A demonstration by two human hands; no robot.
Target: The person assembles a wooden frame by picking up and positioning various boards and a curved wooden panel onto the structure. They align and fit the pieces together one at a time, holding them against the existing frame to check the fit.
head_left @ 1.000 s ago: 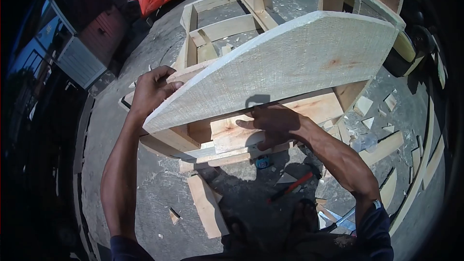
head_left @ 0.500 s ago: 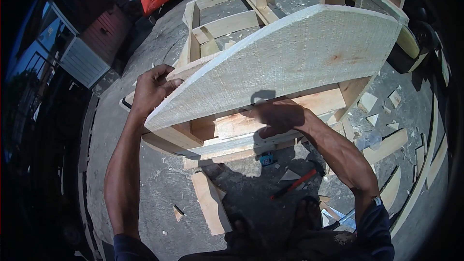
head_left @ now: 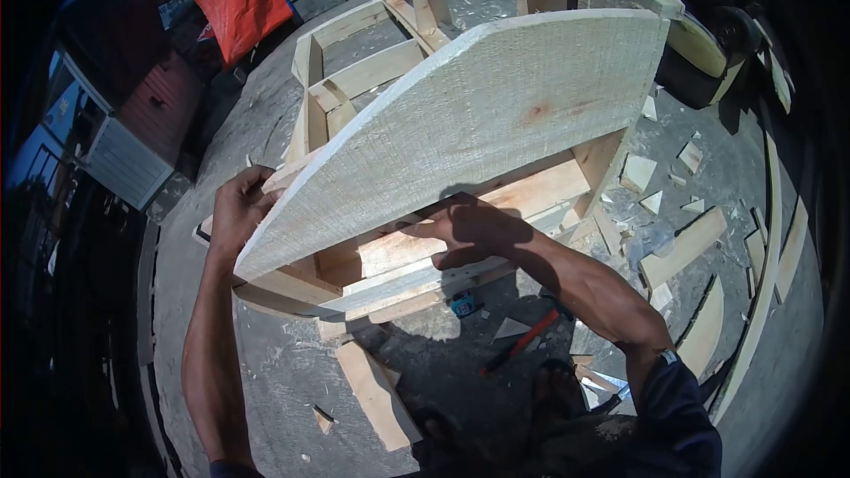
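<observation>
A large pale wooden panel (head_left: 496, 106) with a curved top edge stands tilted on a wooden frame (head_left: 398, 288). My left hand (head_left: 241, 211) is at the panel's left edge, its fingers bent round behind the edge, with the fingertips partly hidden. At the panel's lower edge, over the frame's opening, my right hand (head_left: 465, 228) has its thumb and fingers apart; some fingertips pass under the panel and are hidden. Whether that hand holds anything cannot be made out.
Below the frame lie a teal tape measure (head_left: 462, 304), a red-handled tool (head_left: 522, 342) and a loose board (head_left: 376, 394). Wood offcuts (head_left: 686, 248) litter the ground at right. More framing (head_left: 367, 66) stands behind the panel. A red tarp (head_left: 228, 0) hangs at upper left.
The whole scene has shifted left in the view. My right hand has moved a little left along the panel's lower edge. My left hand stays at the left edge.
</observation>
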